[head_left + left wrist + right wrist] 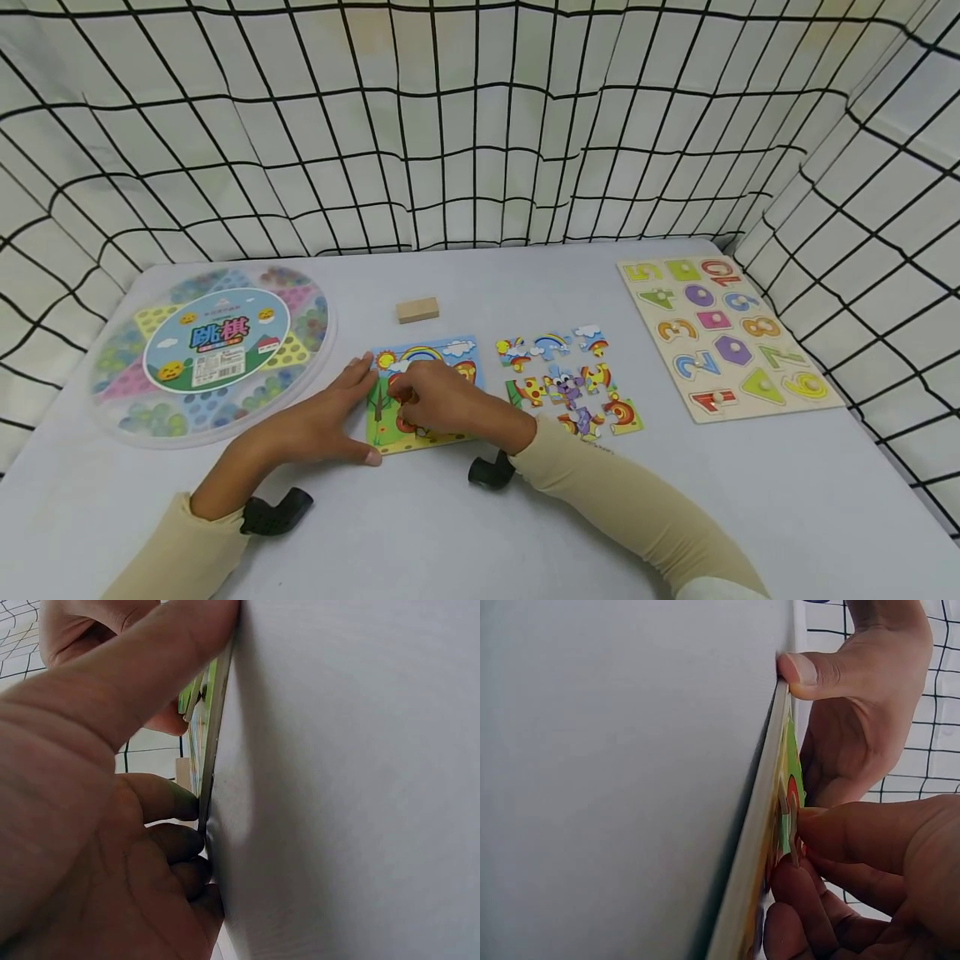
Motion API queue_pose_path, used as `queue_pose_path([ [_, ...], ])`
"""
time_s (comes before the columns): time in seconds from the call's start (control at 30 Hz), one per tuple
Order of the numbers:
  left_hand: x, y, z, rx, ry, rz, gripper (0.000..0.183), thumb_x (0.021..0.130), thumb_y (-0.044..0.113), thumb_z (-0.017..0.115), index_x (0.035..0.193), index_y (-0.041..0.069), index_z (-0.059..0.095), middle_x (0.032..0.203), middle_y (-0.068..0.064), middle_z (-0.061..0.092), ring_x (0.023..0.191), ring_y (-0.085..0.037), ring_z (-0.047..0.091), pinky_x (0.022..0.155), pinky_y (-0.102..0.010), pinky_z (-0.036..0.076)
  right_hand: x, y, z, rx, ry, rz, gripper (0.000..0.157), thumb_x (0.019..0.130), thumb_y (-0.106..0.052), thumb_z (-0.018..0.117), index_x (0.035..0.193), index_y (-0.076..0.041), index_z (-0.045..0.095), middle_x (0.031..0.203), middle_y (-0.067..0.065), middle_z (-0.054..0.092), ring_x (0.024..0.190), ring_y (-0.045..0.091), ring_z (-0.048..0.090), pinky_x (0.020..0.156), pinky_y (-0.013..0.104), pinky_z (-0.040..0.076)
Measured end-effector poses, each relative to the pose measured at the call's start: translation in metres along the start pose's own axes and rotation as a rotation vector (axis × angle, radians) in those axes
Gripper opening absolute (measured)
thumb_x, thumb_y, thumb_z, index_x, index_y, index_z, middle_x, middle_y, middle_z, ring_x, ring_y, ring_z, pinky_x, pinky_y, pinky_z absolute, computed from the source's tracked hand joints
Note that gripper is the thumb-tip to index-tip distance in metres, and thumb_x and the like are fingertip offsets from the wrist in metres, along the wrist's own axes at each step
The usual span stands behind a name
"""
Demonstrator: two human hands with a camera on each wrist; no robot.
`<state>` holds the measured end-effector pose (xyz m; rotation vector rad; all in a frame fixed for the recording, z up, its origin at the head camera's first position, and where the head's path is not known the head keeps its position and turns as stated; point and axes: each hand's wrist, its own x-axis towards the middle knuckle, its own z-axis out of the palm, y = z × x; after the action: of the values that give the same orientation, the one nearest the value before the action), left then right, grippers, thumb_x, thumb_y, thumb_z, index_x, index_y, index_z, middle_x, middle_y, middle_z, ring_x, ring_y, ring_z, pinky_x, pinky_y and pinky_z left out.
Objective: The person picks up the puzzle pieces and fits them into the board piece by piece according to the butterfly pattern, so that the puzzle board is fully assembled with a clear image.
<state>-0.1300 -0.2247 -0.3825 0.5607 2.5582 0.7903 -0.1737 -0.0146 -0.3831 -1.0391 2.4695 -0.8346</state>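
Observation:
A jigsaw puzzle board (446,346) with a sun, rainbow and tree picture lies flat on the white table. My left hand (318,421) spreads around its left side, the thumb at the near edge and the fingertips along the left edge. Over the middle of the board, my right hand (442,402) pinches a puzzle piece (794,840) between thumb and fingers. In the right wrist view this piece stands tilted against the board's surface. From the head, the right hand covers most of it. Several loose puzzle pieces (566,384) lie spaced apart to the right of the board.
A small wooden block (417,311) lies behind the board. A round, clear-lidded board game box (217,342) fills the left side. On the right lies a wooden number and shape board (731,340). Black netting (480,158) in front of white cloth borders the table's back and sides.

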Motion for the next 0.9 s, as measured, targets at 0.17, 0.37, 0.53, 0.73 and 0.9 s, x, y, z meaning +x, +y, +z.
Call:
queue_pose_path([
  [0.17, -0.001, 0.0, -0.001, -0.004, 0.004, -0.003, 0.119, 0.07, 0.05, 0.083, 0.152, -0.005, 0.017, 0.162, -0.015, -0.004, 0.146, -0.038, -0.006, 0.112, -0.06, 0.012, 0.001, -0.005, -0.001, 0.007, -0.017, 0.026, 0.028, 0.087, 0.003, 0.062, 0.113, -0.003, 0.073, 0.103, -0.001, 0.068, 0.089, 0.004, 0.054, 0.068, 0.014, 0.045],
  [0.37, -0.003, 0.0, -0.002, -0.005, 0.001, -0.005, 0.119, 0.071, 0.049, 0.084, 0.152, -0.005, 0.016, 0.162, -0.015, -0.004, 0.146, -0.038, -0.006, 0.112, -0.06, 0.011, 0.004, -0.008, 0.002, 0.016, -0.016, 0.031, 0.025, 0.088, -0.001, 0.066, 0.112, -0.003, 0.073, 0.095, -0.003, 0.067, 0.088, 0.005, 0.052, 0.068, 0.014, 0.044],
  [0.53, -0.005, 0.001, -0.003, -0.002, 0.002, -0.009, 0.119, 0.071, 0.05, 0.083, 0.152, -0.005, 0.016, 0.162, -0.015, -0.004, 0.146, -0.038, -0.005, 0.112, -0.06, 0.012, 0.007, -0.011, 0.006, -0.034, -0.008, 0.008, 0.018, 0.089, -0.006, 0.068, 0.106, -0.005, 0.075, 0.081, -0.007, 0.065, 0.085, 0.006, 0.049, 0.066, 0.016, 0.042],
  [0.73, -0.004, -0.001, -0.001, -0.003, -0.001, -0.007, 0.118, 0.072, 0.051, 0.082, 0.153, -0.005, 0.016, 0.162, -0.015, -0.005, 0.146, -0.038, -0.006, 0.112, -0.06, 0.012, 0.008, -0.011, 0.007, -0.073, -0.023, 0.018, 0.02, 0.088, -0.011, 0.07, 0.108, -0.007, 0.075, 0.071, -0.008, 0.06, 0.082, 0.008, 0.048, 0.063, 0.018, 0.04],
  [0.9, -0.002, 0.0, 0.0, 0.001, -0.005, -0.005, 0.118, 0.072, 0.05, 0.082, 0.153, -0.005, 0.016, 0.162, -0.015, -0.004, 0.146, -0.038, -0.005, 0.112, -0.06, 0.012, 0.005, -0.009, 0.003, 0.006, -0.025, 0.05, 0.027, 0.091, -0.012, 0.069, 0.117, -0.006, 0.071, 0.08, -0.008, 0.062, 0.082, 0.007, 0.052, 0.062, 0.017, 0.044],
])
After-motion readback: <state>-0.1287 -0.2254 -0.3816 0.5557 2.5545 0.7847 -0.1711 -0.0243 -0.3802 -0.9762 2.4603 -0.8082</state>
